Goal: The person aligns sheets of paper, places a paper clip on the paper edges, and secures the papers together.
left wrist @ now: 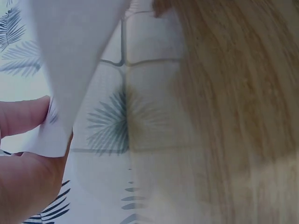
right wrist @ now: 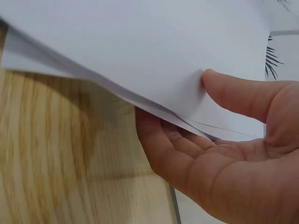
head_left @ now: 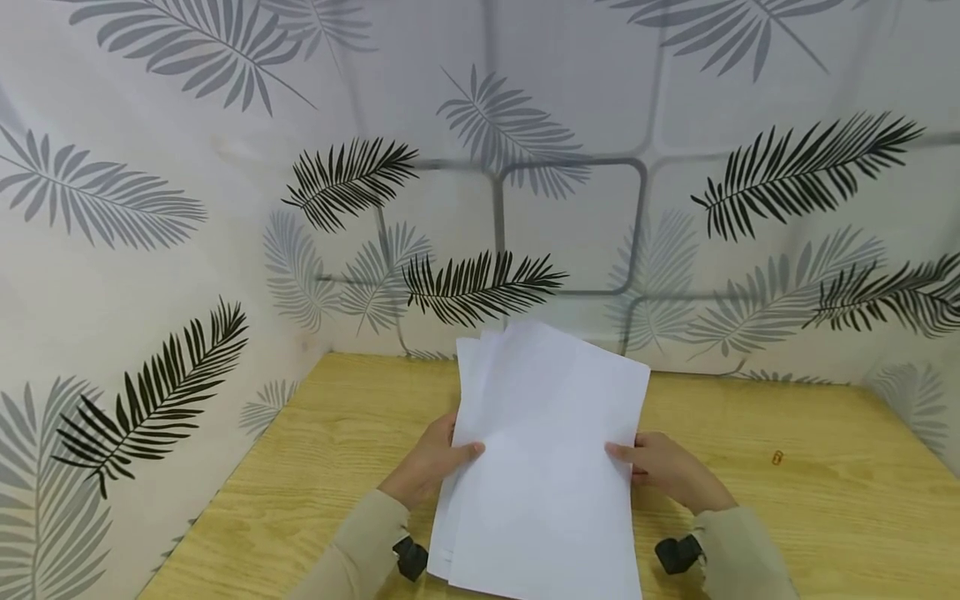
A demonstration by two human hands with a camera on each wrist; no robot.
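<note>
Several white sheets of paper [head_left: 551,467] are held up over the wooden table, fanned unevenly at the top and left edges. My left hand [head_left: 431,462] grips their left edge, thumb on the front face and fingers hidden behind. On the opposite edge my right hand [head_left: 671,468] pinches the sheets, thumb on top. The right wrist view shows the right hand's fingers [right wrist: 163,144] curled beneath the stack, with thin gaps between sheets. In the left wrist view the left thumb [left wrist: 23,116] presses against a bent corner of the paper [left wrist: 60,135].
A small orange paper clip [head_left: 777,457] lies on the wooden table [head_left: 750,417] to the right of my right hand. Behind the table hangs a pale cloth [head_left: 570,225] with a feather-leaf print, and it continues along the left side.
</note>
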